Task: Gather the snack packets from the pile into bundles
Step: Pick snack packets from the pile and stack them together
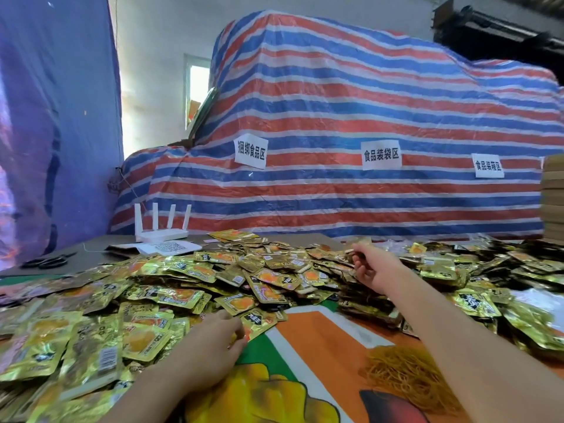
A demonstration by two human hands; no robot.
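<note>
A deep pile [274, 270] of snack packets [183, 296] sprawls across the table from 9 o'clock round to 3 o'clock. The packets are flat, rectangular pouches of crinkled gold foil with orange pictures and black labels, lying overlapped at every angle.

The left hand [210, 340] sits at 7 o'clock with its back to the camera. Its fingers are bent down onto the near edge of the pile, beside a black-labelled packet. The knuckles hide the fingertips, so I cannot tell whether it holds anything.

The right hand [370, 267] reaches to 1 o'clock, into the far part of the pile. It is blurred, but its curled fingers and thumb appear to pinch a few thin packets.

Under both forearms lies a smooth printed sheet [320, 334] in orange, green and white, with a yellow fruit picture. On it, at 5 o'clock, is a loose tangle of thin tan rubber bands [409, 377].

At 10 o'clock a white plastic router [161, 232] stands with four upright aerials. Black-handled scissors [48, 262] lie flat at 9 o'clock. Behind, at 12 o'clock, a woven tarpaulin [351, 96] striped red, blue and white drapes a bulky shape and carries white paper labels [381, 155].
</note>
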